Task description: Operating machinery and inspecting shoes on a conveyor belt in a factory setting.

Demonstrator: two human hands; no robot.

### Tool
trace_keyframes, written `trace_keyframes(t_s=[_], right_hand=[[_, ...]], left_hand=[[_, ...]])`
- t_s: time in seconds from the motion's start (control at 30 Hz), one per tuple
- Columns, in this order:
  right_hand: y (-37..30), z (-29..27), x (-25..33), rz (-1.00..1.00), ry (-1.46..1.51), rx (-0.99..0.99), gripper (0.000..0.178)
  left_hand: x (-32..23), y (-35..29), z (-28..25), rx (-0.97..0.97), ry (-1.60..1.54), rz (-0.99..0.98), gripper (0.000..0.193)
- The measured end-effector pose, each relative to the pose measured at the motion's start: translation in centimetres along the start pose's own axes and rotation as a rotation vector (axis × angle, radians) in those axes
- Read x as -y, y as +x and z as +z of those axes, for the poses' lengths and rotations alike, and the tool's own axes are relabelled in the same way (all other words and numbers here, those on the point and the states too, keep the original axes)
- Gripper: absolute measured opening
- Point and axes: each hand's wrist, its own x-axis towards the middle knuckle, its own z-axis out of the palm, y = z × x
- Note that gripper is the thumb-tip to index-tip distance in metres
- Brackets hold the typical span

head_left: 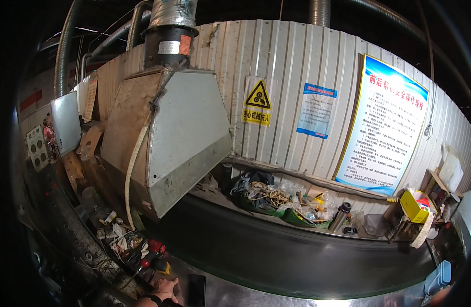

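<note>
At the lower edge, left of centre, my left hand (165, 289) rests by the metal bench edge, with a dark band at its wrist. Its fingers look loosely spread, and I make out nothing held in them. Just right of it lies a dark flat rectangle (196, 290) that looks like a phone. A red and black tool (156, 248) and a small yellow item (166, 267) lie beyond the hand. In the lower right corner a skin-toned patch (440, 297) shows below a blue container (438, 277); whether it is my right hand I cannot tell.
A dark, smooth belt-like surface (297, 261) curves across the front. Behind it stand green trays (308, 221) of scraps, a steel flask (340, 217) and a yellow box (418, 206). A large metal hood (187, 120) overhangs the left side. Clutter (125, 240) fills the left ledge.
</note>
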Motion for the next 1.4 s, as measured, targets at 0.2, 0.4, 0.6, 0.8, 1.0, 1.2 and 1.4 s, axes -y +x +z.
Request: trace_keyframes(t_s=[0.2, 0.4, 0.6, 0.8, 1.0, 1.2, 1.4], right_hand=[[0.0, -0.1, 0.3, 0.018, 0.021, 0.014, 0.052], [-0.1, -0.3, 0.2, 0.008, -0.026, 0.02, 0.053], [-0.1, -1.0, 1.1, 0.059, -0.051, 0.071, 0.053], [-0.1, -0.8, 0.5, 0.028, -0.086, 0.061, 0.053], [0.0, -0.4, 0.2, 0.023, -0.093, 0.053, 0.053], [0.1, -0.2, 0.0, 0.018, -0.109, 0.059, 0.053], [0.1, 0.0, -0.3, 0.011, -0.124, 0.059, 0.053]], left_hand=[[0.1, 0.2, 0.0, -0.001, -0.013, 0.024, 0.121], [0.1, 0.3, -0.1, 0.001, -0.004, 0.025, 0.119], [0.0, 0.0, -0.4, 0.005, 0.008, 0.021, 0.118], [0.4, 0.5, 0.2, 0.011, 0.002, 0.035, 0.119], [0.4, 0.3, 0.4, -0.021, 0.003, 0.039, 0.12], [0.4, 0.3, 0.3, -0.01, 0.009, 0.035, 0.119], [0.5, 0.5, 0.6, -0.034, 0.022, 0.044, 0.118]])
